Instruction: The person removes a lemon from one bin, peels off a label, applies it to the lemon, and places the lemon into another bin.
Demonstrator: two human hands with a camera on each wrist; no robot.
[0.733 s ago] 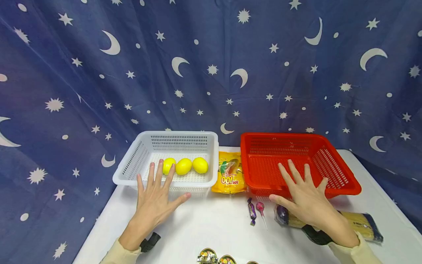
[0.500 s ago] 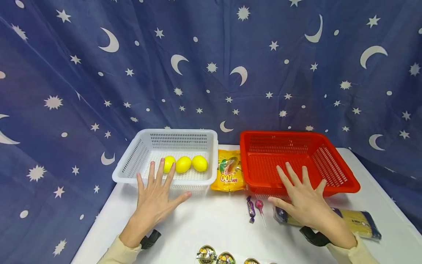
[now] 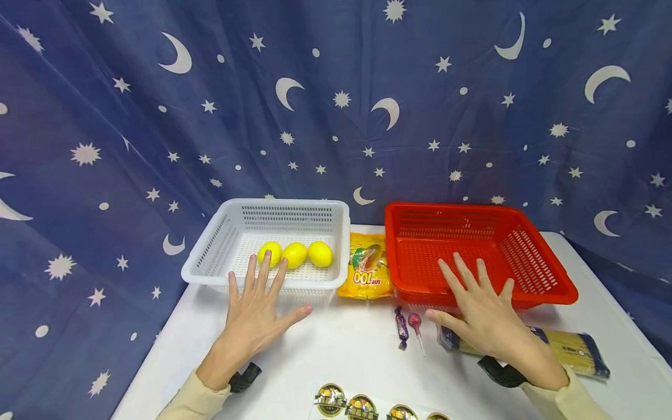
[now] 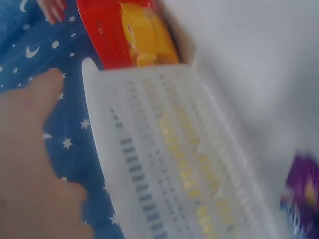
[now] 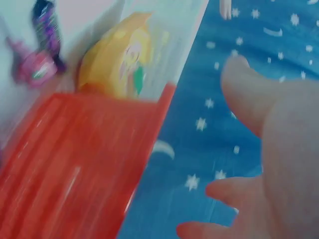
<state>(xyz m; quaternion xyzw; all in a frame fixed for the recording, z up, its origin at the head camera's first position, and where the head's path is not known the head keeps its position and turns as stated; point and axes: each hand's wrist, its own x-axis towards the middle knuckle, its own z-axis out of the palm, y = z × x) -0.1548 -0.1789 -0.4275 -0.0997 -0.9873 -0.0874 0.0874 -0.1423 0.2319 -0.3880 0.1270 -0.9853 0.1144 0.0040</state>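
Observation:
My left hand is held with fingers spread in front of the white basket, holding nothing. Inside that basket lie three lemons; one fingertip overlaps the leftmost in the head view. My right hand, fingers also spread and bare of any object, is over the front of the red basket. A yellow bag with "100" on it stands between the baskets. Left of my right thumb lie a purple wrapped candy and a pink lollipop. Partly under the right hand is a pack of noodles.
A sheet of round stickers lies at the near edge of view on the white table. Behind the table hangs a blue curtain with moons and stars. Both wrists wear black straps.
The left hand has shifted slightly right and up in the head view. The scene has slid upward, bringing more of the sticker sheet into view. Both hands stay spread.

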